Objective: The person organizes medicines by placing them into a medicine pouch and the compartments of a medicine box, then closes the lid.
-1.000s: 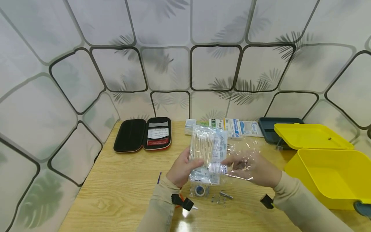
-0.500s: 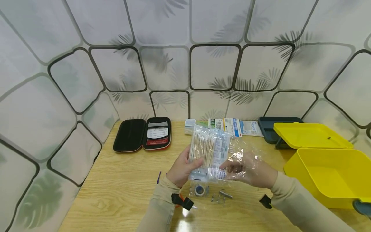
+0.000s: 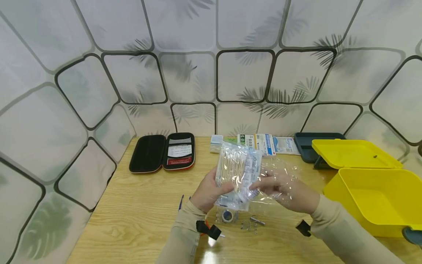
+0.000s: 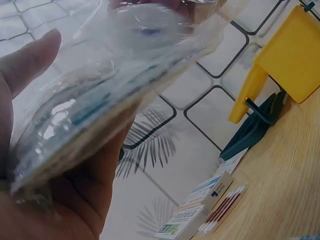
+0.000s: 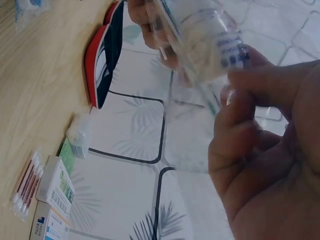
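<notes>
My left hand [image 3: 209,192] grips a clear plastic bag [image 3: 235,174], thumb across its front. A bundle of cotton swabs [image 3: 230,167] and pale blue-white packets [image 3: 251,167] show through the film. The bag's loose clear film spreads to the right, over my right hand [image 3: 291,190]. Between the right thumb and fingers is a wrapped bandage roll [image 5: 215,47], cream with blue print, pinched at its end. In the head view the roll overlaps the lower right of the packets. The left wrist view has the bag edge-on in my left palm [image 4: 75,205].
Below the bag lie a tape roll [image 3: 227,216], small metal pins and a small metal tube [image 3: 257,221]. An open black case [image 3: 148,154] stands at back left. Boxes and packets [image 3: 263,143] line the back. At right is an open yellow box [image 3: 372,201] beside a dark tray [image 3: 304,148].
The bandage roll has shifted and tilted against the packets, its print now less visible. The packets have fanned slightly to the right; the right fingers have shifted a little. The left hand is nearly still.
</notes>
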Demonstrator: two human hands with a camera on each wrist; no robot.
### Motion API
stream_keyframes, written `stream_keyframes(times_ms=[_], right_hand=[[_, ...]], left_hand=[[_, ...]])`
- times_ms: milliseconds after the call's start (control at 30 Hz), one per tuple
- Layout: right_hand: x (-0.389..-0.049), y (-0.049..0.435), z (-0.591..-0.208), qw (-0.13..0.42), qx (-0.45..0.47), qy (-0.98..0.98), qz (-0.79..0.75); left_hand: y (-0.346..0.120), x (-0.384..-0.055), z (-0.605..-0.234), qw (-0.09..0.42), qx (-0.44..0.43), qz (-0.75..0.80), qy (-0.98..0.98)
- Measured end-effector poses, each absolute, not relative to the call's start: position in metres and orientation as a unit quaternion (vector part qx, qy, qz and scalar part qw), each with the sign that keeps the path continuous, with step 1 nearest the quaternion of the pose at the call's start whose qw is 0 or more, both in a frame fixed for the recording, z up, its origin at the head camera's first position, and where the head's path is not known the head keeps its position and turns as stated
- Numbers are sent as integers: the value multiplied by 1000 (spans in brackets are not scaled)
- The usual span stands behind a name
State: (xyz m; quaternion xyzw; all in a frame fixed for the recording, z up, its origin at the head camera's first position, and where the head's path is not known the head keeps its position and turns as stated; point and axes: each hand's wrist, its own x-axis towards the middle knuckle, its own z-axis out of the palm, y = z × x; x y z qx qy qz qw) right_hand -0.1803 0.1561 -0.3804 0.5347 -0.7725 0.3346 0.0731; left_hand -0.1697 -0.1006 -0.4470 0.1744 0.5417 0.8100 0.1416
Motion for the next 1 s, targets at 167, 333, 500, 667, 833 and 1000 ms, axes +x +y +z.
stream_keyframes(times_ms=[167, 333, 500, 667, 833, 1000], right_hand=[[-180, 153, -377, 116, 524, -789, 299], [-175, 152, -378, 57, 517, -804, 288], [-174, 154, -376, -1, 529, -797, 291], [-173, 154, -376, -48, 523, -792, 310], [-172, 154, -373, -71, 519, -771, 361], [-172, 164, -362, -39, 517, -751, 410]], left_hand=[[-100, -169, -445, 163, 154, 817, 531], [-100, -170, -446, 162, 137, 827, 520], [-100, -170, -447, 133, 121, 833, 523], [-99, -170, -446, 139, 133, 840, 507], [-100, -170, -445, 141, 127, 848, 495], [-102, -170, -445, 111, 94, 869, 472]])
